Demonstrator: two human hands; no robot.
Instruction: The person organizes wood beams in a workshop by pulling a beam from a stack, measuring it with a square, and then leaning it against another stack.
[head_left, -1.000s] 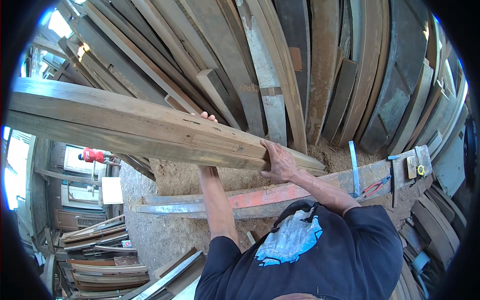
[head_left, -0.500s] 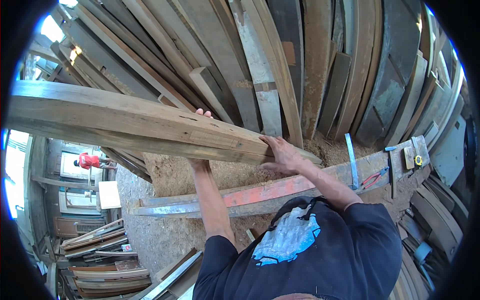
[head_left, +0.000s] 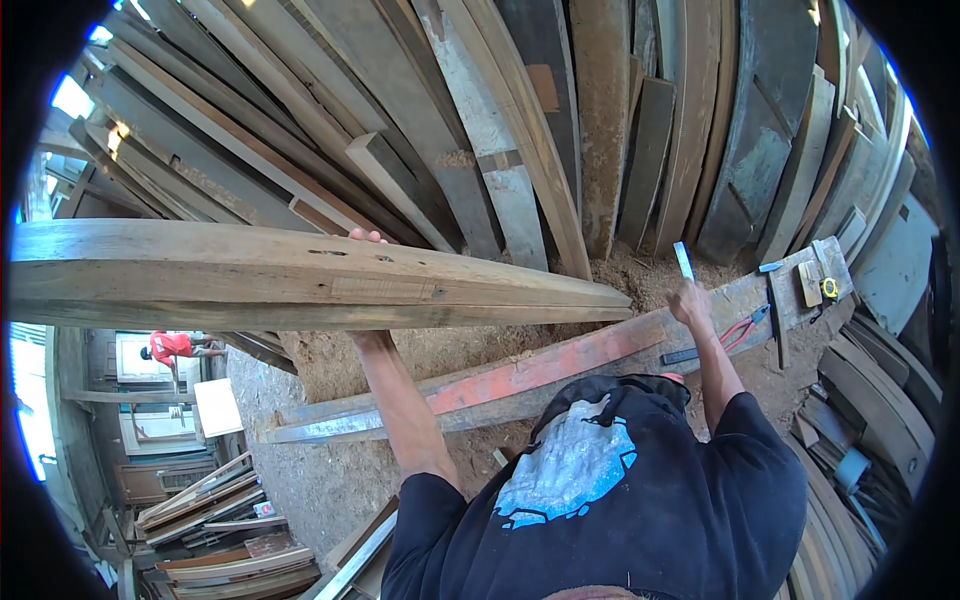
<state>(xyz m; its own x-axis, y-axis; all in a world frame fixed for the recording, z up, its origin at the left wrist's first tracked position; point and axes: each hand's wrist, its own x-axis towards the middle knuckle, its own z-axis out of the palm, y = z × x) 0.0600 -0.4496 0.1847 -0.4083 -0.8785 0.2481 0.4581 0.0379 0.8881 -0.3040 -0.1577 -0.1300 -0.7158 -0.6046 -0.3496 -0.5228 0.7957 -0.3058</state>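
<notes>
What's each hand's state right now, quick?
Left hand: holding the wooden beam, fingertips at its far edge, palm hidden.
Right hand: closed around the flat metal tool.

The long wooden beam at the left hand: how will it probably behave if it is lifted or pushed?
The wooden beam is probably stiff, as it looks thick throughout. It seems likely heavy, given its length and bulk. It might swing or tip, since only the left hand is on it.

Black short-sleeved shirt [head_left: 700,500], blue-white print [head_left: 570,465]
</notes>
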